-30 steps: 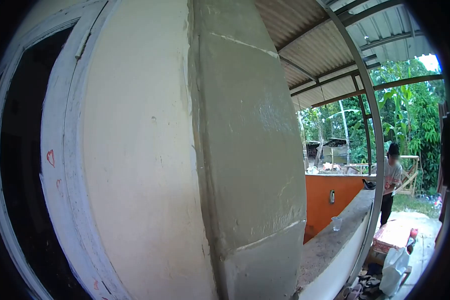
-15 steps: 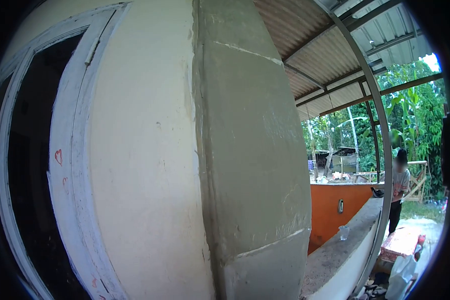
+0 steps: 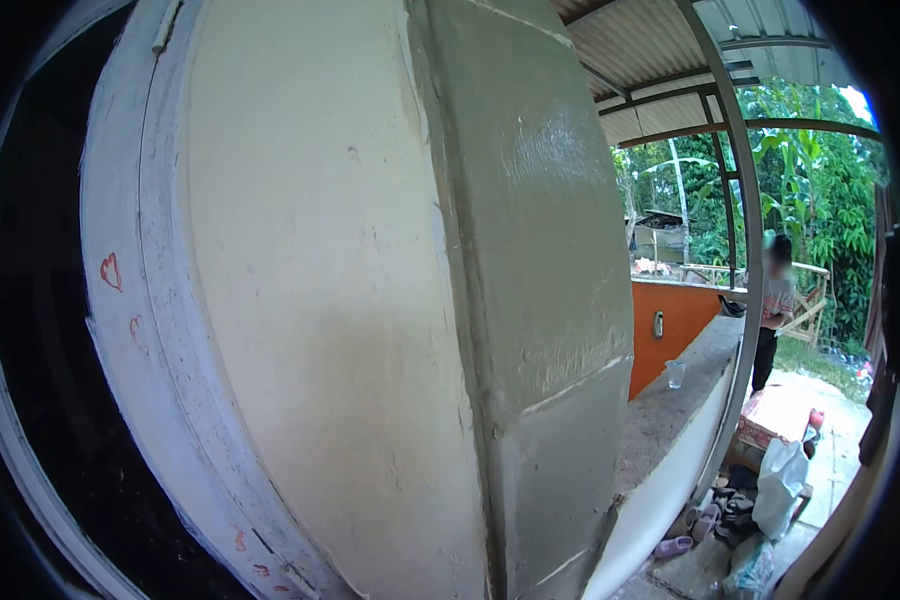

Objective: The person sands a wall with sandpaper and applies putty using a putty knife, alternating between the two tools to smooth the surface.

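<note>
Neither of my hands shows in the head view. Close in front stands a cream wall (image 3: pixel 310 250) that meets a grey-green pillar (image 3: pixel 540 250) with a glossy patch near its top. Left of the wall runs a white-painted door frame (image 3: pixel 135 370) with small red heart-like marks, beside a dark pane (image 3: pixel 40 330). What my hands hold or touch is out of sight.
A low wall (image 3: pixel 670 420) bears a clear plastic cup (image 3: pixel 675 374), with an orange wall (image 3: pixel 660 325) behind. Shoes (image 3: pixel 705 522), a white plastic bag (image 3: pixel 780 485) and a red-patterned box (image 3: pixel 765 425) lie at right. Beyond a metal post (image 3: pixel 738 180) stands a person (image 3: pixel 775 300).
My view has tilted down and come nearer the wall. More shoes and floor show at lower right, and less of the roof. The person at right stays standing.
</note>
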`<control>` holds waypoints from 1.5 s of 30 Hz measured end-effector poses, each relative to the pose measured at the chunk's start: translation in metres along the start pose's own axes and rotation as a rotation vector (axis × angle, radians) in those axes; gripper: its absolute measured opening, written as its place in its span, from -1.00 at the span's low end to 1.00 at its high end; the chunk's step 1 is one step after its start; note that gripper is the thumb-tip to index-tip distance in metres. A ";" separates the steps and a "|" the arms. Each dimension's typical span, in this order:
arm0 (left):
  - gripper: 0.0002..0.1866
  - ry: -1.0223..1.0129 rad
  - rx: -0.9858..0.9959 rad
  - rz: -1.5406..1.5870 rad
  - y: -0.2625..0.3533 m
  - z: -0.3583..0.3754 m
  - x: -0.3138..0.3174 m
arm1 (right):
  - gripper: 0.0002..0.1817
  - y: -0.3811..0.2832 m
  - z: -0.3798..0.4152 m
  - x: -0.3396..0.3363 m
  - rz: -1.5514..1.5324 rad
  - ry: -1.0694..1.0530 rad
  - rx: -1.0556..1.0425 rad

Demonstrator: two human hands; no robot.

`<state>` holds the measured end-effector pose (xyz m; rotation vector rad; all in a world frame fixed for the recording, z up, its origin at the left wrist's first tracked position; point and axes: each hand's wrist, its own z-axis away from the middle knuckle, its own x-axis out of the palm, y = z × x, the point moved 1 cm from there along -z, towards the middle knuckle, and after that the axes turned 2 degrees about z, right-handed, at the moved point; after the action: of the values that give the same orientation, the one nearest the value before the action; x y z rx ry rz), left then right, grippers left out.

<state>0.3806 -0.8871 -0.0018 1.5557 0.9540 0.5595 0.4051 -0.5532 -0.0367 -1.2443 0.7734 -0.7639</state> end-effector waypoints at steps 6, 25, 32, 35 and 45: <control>-0.58 -0.142 0.204 -0.044 0.040 0.008 0.020 | -0.65 -0.103 -0.033 0.062 0.419 0.003 -0.208; -0.65 0.221 -0.076 0.269 -0.034 0.049 -0.049 | -0.63 -0.370 0.005 -0.037 0.384 1.098 -1.416; -0.61 0.263 -0.226 0.193 -0.012 0.053 -0.047 | -0.50 -0.507 -0.009 -0.082 1.165 1.592 -1.658; -0.58 0.293 -0.270 0.202 -0.011 0.052 -0.045 | -0.45 -0.535 -0.021 -0.090 1.295 1.659 -1.589; -0.53 0.208 -0.129 0.184 0.013 0.046 -0.034 | -0.32 -0.561 -0.045 -0.105 1.273 1.664 -1.423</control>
<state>0.4019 -0.9413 0.0061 1.4981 0.9149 0.9100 0.2663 -0.5757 0.5184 -0.5246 3.3883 0.2095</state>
